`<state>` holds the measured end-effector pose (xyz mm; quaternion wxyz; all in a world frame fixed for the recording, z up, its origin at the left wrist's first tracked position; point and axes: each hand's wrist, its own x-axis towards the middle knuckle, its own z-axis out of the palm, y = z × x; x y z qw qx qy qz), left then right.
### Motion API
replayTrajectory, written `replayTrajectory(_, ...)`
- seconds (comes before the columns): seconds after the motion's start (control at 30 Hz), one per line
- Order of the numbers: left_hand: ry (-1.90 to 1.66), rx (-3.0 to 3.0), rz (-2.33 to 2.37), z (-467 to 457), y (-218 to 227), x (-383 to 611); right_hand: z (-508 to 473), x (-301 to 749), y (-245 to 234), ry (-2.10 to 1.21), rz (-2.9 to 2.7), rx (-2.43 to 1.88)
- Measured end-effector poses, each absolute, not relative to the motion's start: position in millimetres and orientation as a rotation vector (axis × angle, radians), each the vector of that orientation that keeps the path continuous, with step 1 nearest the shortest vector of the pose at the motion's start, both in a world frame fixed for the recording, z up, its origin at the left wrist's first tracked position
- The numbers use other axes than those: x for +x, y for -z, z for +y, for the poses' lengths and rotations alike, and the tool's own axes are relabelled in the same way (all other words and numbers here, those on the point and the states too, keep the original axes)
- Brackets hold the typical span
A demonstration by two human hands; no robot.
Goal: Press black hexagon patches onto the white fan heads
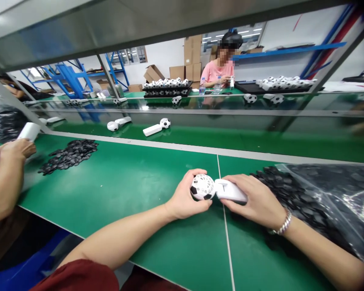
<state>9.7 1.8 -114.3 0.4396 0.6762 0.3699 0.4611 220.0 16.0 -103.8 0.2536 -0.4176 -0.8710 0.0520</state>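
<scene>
A handheld fan (206, 186) with a round head patterned like a soccer ball is held between my two hands, a little above the green table (133, 194). My left hand (186, 198) curls round the ball-shaped head, whose slotted face is turned up. The white handle of the fan lies in my right hand (251, 198), thumb below and fingers over the top. To the right of that hand is a pile of small black plastic pieces (279, 186), partly spilling from a clear plastic bag (346, 202).
More soccer-ball fans (157, 127) lie on the conveyor belt (206, 135) beyond the table's pale edge strip. Another black pile (73, 155) sits at left, near a co-worker's hands (15, 151) holding a white part. A person in pink (220, 72) works across the line beside fan-filled trays (166, 89).
</scene>
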Motion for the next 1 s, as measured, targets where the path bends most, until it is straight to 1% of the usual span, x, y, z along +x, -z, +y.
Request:
replayTrajectory(0.07,-1.183,1.601,0.832,3.6,116.4,9.9,14.9,218.1,100.8,-0.326,-2.236,-1.212)
replayTrajectory(0.13,-1.174,1.501,0.790,4.8,119.6,10.9,13.7,215.2,96.9,-0.633,-2.038,-1.267)
replayTrajectory(0.23,-0.955,1.332,0.747,2.7,123.5,14.0,12.2,209.4,92.2,-1.214,-1.662,-1.172)
replayTrajectory(0.3,-0.753,1.214,0.674,-1.1,123.5,16.4,11.5,205.7,91.2,-1.516,-1.411,-1.050)
replayTrajectory(0.37,-0.603,1.126,0.608,-5.1,121.3,18.4,10.6,202.9,91.9,-1.703,-1.222,-0.967)
replayTrajectory(0.43,-0.525,1.078,0.576,-7.9,118.3,19.8,9.2,201.1,93.5,-1.807,-1.119,-0.918)
replayTrajectory(0.57,-0.498,1.065,0.543,-9.3,115.7,20.6,5.2,198.1,95.4,-1.902,-1.144,-0.832)
replayTrajectory(0.67,-0.494,1.091,0.556,-10.3,117.0,21.3,3.4,196.4,94.6,-1.858,-1.238,-0.799)
replayTrajectory(0.8,-0.508,1.084,0.612,-11.4,118.3,22.8,9.3,202.3,91.6,-1.608,-1.454,-0.979)
replayTrajectory(0.9,-0.542,1.032,0.656,-8.9,116.2,20.7,19.0,216.9,86.4,-1.337,-1.789,-1.201)
replayTrajectory(1.0,-0.555,1.003,0.744,-0.4,110.3,14.2,24.5,233.2,79.9,-1.214,-2.148,-1.368)
